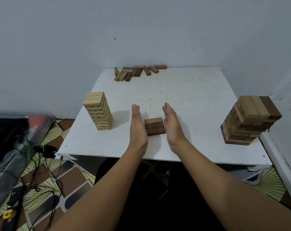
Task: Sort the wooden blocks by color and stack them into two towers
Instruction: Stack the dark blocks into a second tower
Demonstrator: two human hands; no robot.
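A low stack of dark brown blocks (154, 126) sits near the front middle of the white table (191, 97). My left hand (138, 125) stands flat on its edge just left of the stack. My right hand (172, 125) stands flat on its edge at the stack's right side. Both hands have straight fingers and hold nothing. A tall tower of pale numbered blocks (99, 110) stands at the left. A tall mixed tower of pale and dark blocks (249, 120) stands at the right edge. Loose pale and dark blocks (136, 71) lie scattered at the far edge.
A wall rises right behind the table, and another closes in on the right. On the patterned floor at the left lie cables (34, 157), a dark bag (6, 130) and plastic-wrapped items. Dark trousers show under the table's front edge.
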